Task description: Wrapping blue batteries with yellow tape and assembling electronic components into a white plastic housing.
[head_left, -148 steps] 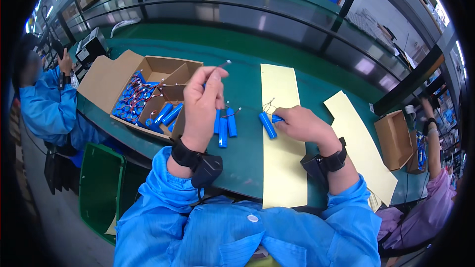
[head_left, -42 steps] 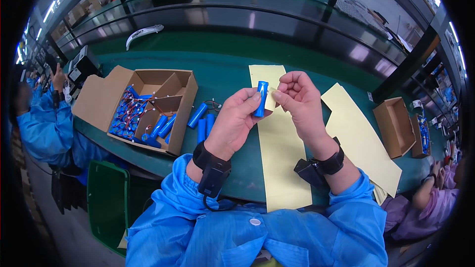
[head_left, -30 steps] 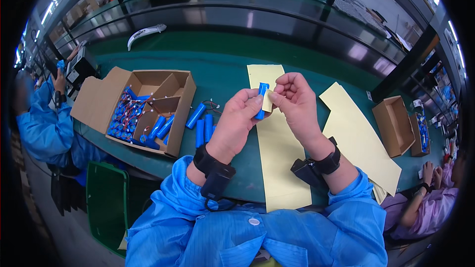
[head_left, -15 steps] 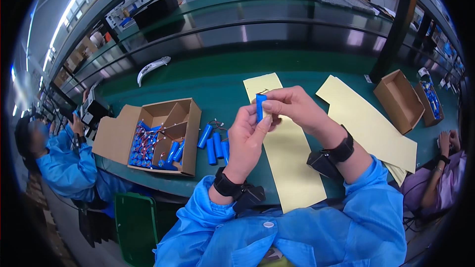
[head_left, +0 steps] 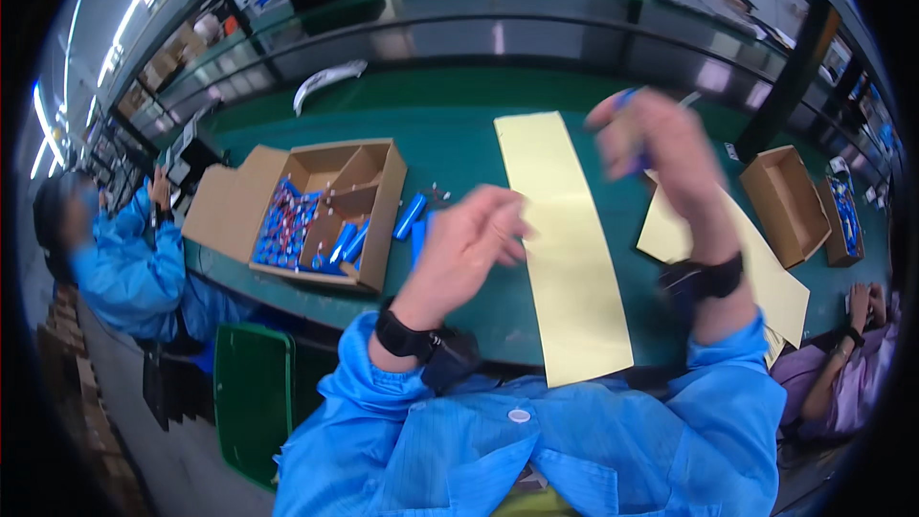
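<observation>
Blurred by motion, my right hand [head_left: 661, 139] is raised above the table at right, closed around a blue cylindrical battery [head_left: 639, 159] that shows partly between its fingers. My left hand [head_left: 464, 241] hovers beside the long pale-yellow sheet [head_left: 574, 258], its fingers loosely bent, slightly apart, with nothing visible in them. Left of that hand, more blue batteries [head_left: 410, 215] with wire leads lie on the green table, partly hidden by it. A divided cardboard box [head_left: 375, 247] stands farther left, packed with blue batteries and red wires.
More yellow sheets [head_left: 756, 268] lie at right, near an open brown cardboard box [head_left: 785, 196] and a smaller box of blue cells [head_left: 842, 220]. A white curved part [head_left: 327, 81] lies toward the back. Co-workers sit at left and right. A green bin [head_left: 251, 402] stands below the table edge.
My hands have parted. The right one has swung up and to the right with the battery; the left one has let go of it and dropped slightly. The view has shifted a little.
</observation>
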{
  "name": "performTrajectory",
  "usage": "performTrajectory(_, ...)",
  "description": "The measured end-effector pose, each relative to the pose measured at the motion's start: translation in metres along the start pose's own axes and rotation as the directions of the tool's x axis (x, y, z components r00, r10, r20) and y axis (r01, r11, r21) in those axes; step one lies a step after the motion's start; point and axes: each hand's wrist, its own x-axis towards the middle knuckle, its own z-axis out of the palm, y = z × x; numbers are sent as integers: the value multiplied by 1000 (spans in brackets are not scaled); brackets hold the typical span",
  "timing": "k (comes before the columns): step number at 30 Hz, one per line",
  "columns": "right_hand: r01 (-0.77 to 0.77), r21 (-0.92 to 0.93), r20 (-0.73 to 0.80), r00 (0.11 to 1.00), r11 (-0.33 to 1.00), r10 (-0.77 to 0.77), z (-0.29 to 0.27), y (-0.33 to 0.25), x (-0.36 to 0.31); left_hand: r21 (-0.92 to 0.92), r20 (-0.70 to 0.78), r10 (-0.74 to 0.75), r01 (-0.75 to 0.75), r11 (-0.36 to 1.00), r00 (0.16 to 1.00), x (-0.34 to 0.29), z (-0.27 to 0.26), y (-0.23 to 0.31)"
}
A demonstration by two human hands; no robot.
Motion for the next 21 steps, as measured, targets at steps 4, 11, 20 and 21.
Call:
performTrajectory(4, -277, -758, -506, 821, 590, -265, -186, 0, -52, 839, -280, 303, 78, 539, 911, -21, -38, -27)
performTrajectory(11, -815, -426, -871, 487, -392, -69, -336, 36, -196, 951, -277, 430, 182, 250, 859, -15, -14, -48)
performTrajectory(20, -810, -482, -839, 536, -333, -89, -255, 1, -164, 980, -174, 332, 131, 148, 927, 2, -1, -64)
performTrajectory(21, -732, -669, -724, 681, -132, -107, -231, -10, -145, 980, -180, 319, 140, 143, 931, 4, -1, -63)
